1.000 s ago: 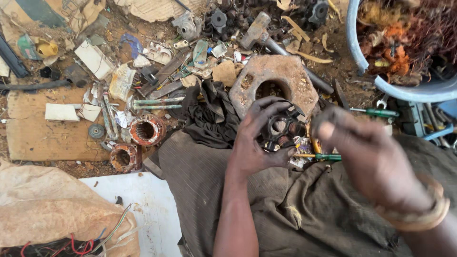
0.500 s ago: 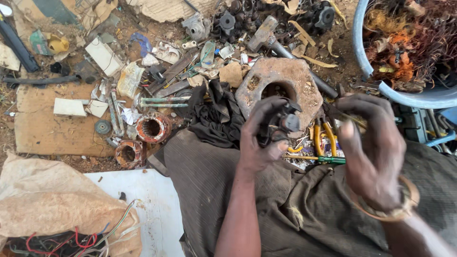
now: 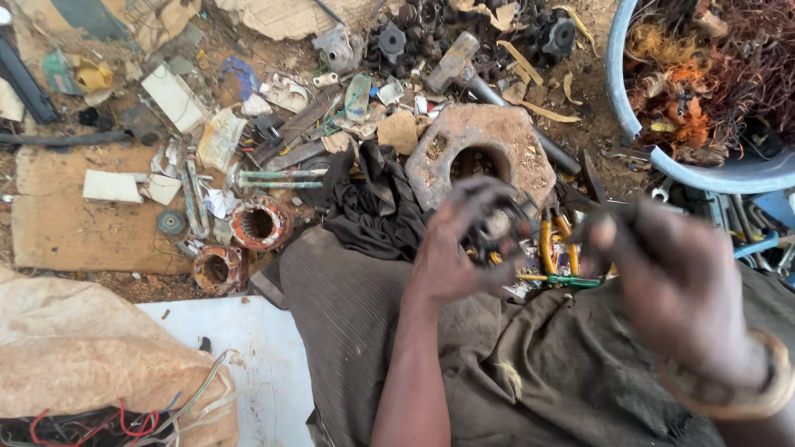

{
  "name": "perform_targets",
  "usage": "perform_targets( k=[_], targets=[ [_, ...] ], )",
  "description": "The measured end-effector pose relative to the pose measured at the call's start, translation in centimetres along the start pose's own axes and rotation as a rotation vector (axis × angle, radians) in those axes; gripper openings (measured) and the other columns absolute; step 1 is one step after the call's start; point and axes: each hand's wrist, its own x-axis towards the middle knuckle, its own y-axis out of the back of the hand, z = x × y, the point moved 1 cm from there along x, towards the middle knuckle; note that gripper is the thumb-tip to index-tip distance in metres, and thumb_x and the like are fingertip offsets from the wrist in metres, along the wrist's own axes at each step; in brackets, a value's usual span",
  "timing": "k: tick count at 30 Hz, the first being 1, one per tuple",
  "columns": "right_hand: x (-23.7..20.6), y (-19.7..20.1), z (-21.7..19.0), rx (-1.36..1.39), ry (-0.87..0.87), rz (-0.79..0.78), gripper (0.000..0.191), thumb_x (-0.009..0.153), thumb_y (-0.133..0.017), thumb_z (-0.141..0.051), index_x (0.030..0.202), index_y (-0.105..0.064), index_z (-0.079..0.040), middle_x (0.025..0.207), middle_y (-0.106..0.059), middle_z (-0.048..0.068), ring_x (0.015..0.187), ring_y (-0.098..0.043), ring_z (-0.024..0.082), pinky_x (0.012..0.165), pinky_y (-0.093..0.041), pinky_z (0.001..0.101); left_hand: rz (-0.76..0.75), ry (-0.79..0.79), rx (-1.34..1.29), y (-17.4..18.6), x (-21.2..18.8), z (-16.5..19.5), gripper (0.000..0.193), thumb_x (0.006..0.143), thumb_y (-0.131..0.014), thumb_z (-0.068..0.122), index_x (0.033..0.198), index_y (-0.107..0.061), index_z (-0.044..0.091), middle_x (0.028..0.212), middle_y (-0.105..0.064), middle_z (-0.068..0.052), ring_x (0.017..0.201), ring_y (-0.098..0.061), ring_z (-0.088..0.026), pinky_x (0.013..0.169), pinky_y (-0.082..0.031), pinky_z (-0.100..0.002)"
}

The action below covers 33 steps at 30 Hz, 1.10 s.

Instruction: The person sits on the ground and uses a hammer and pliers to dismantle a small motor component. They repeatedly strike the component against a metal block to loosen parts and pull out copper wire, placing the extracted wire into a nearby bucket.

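Just above the person's lap, the left hand [image 3: 451,257] curls its grimy fingers [image 3: 476,199] round a small dark metal ring-shaped motor part [image 3: 495,228], gripping it with the open face turned up toward the eyes, which seems to be so the inside can be got at. The right hand [image 3: 679,281] sits close beside it, blurred; its fingers [image 3: 609,236] look bunched, perhaps pinching something thin, but I cannot tell whether they hold anything. A pale bangle [image 3: 737,389] circles that wrist. Just beyond the left fingertips lies a rusty hexagonal cast-iron block with a round hole [image 3: 489,136], probably kept near as an anvil, with a grey-headed hammer [image 3: 454,62] past it. Below and between the two sets of fingers, yellow-handled pliers [image 3: 555,244] and a green-handled screwdriver [image 3: 563,281] rest on the brown cloth [image 3: 373,331] over the knees, within easy reach. Well off to the left of the fingers stand two copper-wound stator rings [image 3: 258,223] on the dirt, and far right a pale blue tub of tangled copper wire [image 3: 662,161].
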Motion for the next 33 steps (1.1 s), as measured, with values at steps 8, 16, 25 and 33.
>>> perform_targets(
  k=[8,16,25,33],
  targets=[
    [1.3,0.1,-0.1,-0.015,-0.006,0.311,0.029,0.099,-0.070,-0.015,0.126,-0.065,-0.005,0.099,-0.072,0.013,0.081,-0.069,0.015,0.066,-0.055,0.0261,0.026,-0.147,-0.250,0.7,-0.8,0.2,0.070,0.069,-0.082,0.032,0.136,-0.067,0.018,0.139,-0.065,-0.010,0.129,-0.065,-0.028,0.115,-0.054,-0.045],
    [-0.5,0.8,-2.3,-1.118,0.801,0.192,0.041,0.079,-0.071,-0.014,0.118,-0.065,-0.004,0.120,-0.067,0.019,0.109,-0.066,0.040,0.087,-0.055,0.0525,0.115,-0.199,-0.114,0.8,-0.3,0.1,0.075,0.067,-0.083,0.039,0.135,-0.066,0.015,0.142,-0.062,-0.007,0.135,-0.064,-0.026,0.120,-0.055,-0.042],
    [2.0,1.6,0.1,-0.990,0.320,-0.310,0.050,0.076,-0.059,0.006,0.124,-0.070,-0.005,0.091,-0.071,0.013,0.076,-0.071,0.031,0.063,-0.058,0.0401,0.019,-0.137,-0.072,1.1,-0.9,1.4,0.079,0.065,-0.087,0.033,0.138,-0.066,0.011,0.142,-0.059,-0.012,0.133,-0.063,-0.028,0.118,-0.054,-0.041],
    [1.5,3.2,1.4,-0.497,0.144,-0.233,0.029,0.088,-0.049,0.005,0.104,-0.072,0.000,0.088,-0.070,0.010,0.079,-0.068,0.028,0.068,-0.057,0.0431,0.189,-0.176,-0.185,2.4,-0.4,1.4,0.070,0.067,-0.080,0.019,0.136,-0.067,0.010,0.134,-0.062,-0.011,0.132,-0.062,-0.025,0.117,-0.056,-0.041]
  ],
)
